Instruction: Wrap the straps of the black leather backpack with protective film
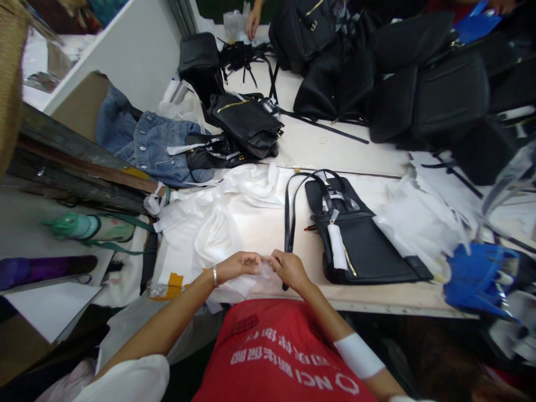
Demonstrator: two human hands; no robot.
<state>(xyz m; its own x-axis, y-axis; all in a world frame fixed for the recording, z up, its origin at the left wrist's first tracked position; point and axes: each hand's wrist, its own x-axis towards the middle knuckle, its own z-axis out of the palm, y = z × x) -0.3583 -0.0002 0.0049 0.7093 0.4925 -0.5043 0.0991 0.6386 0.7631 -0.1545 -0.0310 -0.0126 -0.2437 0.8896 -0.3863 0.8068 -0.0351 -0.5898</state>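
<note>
Fingertips of the left hand [243, 264] and right hand [292, 271] are pinched narrowly together near the table's [262, 226] front edge; whether anything is held cannot be told. Rightward along that edge a black bag [377, 245] is laid; white material [218, 226] is heaped toward the left edge.

The person's left hand [239, 266] and right hand [290, 270] are at the near edge of the table [257, 223]. The backpack [368, 243] lies to their right, loose sheets [422, 215] beside it. Beyond the left hand lies wrapping material [218, 220], with a jacket [153, 142] behind; a bag heap [450, 92] fills the far right.
</note>
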